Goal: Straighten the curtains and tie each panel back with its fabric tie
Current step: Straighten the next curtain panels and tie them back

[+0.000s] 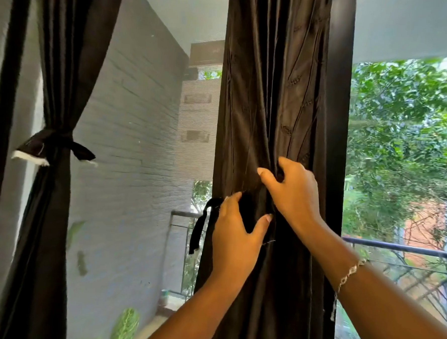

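Left panel (57,80) at the window's left edge: already gathered, its tie (54,143) knotted round the waist, frayed white ends sticking out, so I judge that one done. Grey brick wall (131,111) shows outside, between the panels. Second panel (270,67) hangs against the dark window frame (336,97), bunched at mid height where I'm working. Its fabric tie (199,228) is not knotted yet; one loose end dangles off the panel's left edge, the rest runs under my left hand. Left hand (235,235) is curled round the tie band, pressing it to the front of the gather with the thumb out to the right. Right hand (291,192) is just above and touching the same bunch, fingers hooked into the folds and pinching the pleats together; bracelet (352,271) on that wrist. Balcony railing (395,246) and trees (408,128) are past the frame on the right. Handling, as I judge it: the curtain is soft, with a slight sheen, probably slippery, and the bunch will likely spring apart if the pinch goes. The tie is thin, limp and light, with fraying ends. Best hold is mid-band, close to the gather, not the tips. The dangling end needs catching next. Risk: folds slipping, knot sitting crooked or lower than the left panel's.
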